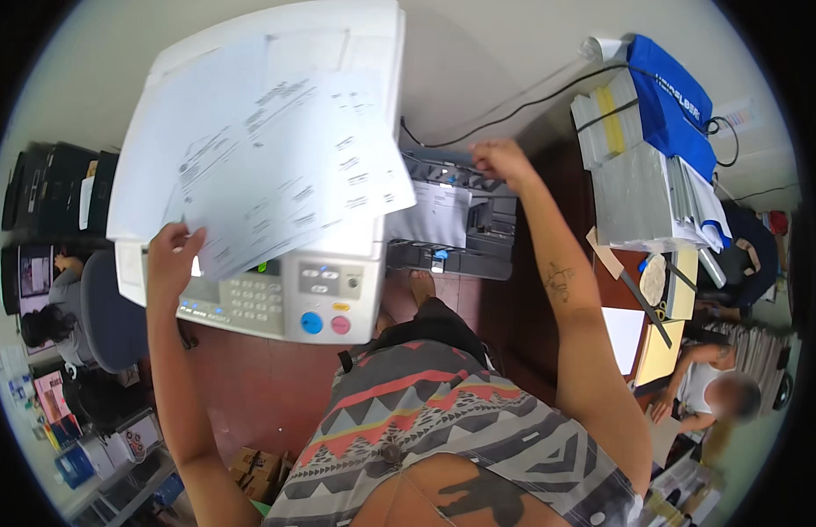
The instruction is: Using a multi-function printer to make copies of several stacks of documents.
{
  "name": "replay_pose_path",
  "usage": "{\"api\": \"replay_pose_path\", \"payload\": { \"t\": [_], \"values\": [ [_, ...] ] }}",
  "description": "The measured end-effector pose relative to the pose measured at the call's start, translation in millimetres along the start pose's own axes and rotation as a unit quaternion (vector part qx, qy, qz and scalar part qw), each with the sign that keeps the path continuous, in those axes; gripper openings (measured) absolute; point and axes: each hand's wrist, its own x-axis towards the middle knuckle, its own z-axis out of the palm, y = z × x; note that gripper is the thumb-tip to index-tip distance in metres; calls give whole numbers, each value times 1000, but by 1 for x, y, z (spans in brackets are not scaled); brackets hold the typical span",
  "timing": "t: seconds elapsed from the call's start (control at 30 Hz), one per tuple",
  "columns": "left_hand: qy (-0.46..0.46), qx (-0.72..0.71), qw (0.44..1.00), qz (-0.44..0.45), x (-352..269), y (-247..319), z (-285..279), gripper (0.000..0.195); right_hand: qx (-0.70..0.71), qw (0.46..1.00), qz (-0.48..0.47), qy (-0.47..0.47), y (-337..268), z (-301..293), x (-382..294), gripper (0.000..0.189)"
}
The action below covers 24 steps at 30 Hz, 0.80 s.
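Note:
My left hand (172, 260) grips the lower left edge of printed paper sheets (276, 178) between thumb and fingers. They lie slanted over the white lid (375, 39) of a duplicator or copier and reach down over part of its control panel (249, 300). How many sheets there are, I cannot tell. To the right, my right hand (503, 161) is above the far right side of the grey output tray (493, 260); its fingers are curled, with nothing visible in them. Within that tray rests a printed sheet (441, 214).
A black cable (513, 109) runs along the wall. Wrapped paper stacks (632, 197) and a blue bag (671, 105) stand on the right-hand table, near scissors (659, 311). One person (701, 388) sits at the right, another (68, 323) at the left. Cardboard boxes (256, 471) are on the floor.

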Motion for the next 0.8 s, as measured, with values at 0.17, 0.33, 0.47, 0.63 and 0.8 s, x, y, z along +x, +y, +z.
{"api": "replay_pose_path", "payload": {
  "t": [0.17, 0.33, 0.47, 0.63, 0.8],
  "values": [
    [63, 32, 982, -173, -10, 15, 3, 42, 59, 985, 159, -16, 138, 42, 70, 46],
    [78, 71, 964, -246, -22, 25, 3, 53, -21, 975, 213, 56, 255, 89, 152, 95],
    [73, 23, 961, -265, -37, 22, -1, 53, -104, 961, 181, 180, 324, 111, 208, 95],
    [132, -68, 934, -326, -48, 27, 2, 50, -65, 919, 302, 243, 372, 122, 259, 102],
    [149, -80, 929, -329, -47, 36, 6, 47, -26, 945, 238, 225, 390, 131, 255, 84]
  ]
}}
